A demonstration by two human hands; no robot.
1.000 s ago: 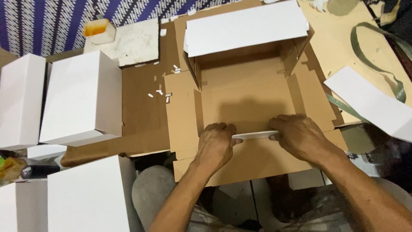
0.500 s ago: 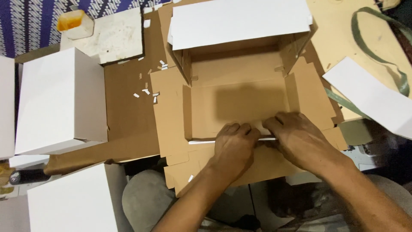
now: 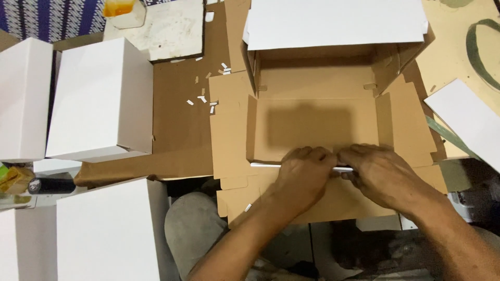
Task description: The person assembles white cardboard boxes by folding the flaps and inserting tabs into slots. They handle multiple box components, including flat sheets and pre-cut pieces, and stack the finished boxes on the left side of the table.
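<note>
Half-folded cardboard box [image 3: 317,119] lies open on the brown cardboard sheet [image 3: 177,119], near its front edge. Left hand [image 3: 304,177] and right hand [image 3: 383,174] press fingers down on the box's front flap crease, pinching its white edge. Risk: uneven pressure could crease the flap crooked or tear the side tabs. Finished white boxes [image 3: 99,99] stand at the left edge.

matt brown cardboard box [image 3: 317,130], smooth white paper boxes [image 3: 99,99]

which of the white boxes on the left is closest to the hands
The bottom white box, beside the person's knee; it lies closest to the left hand, while the other two boxes sit further up.
</note>
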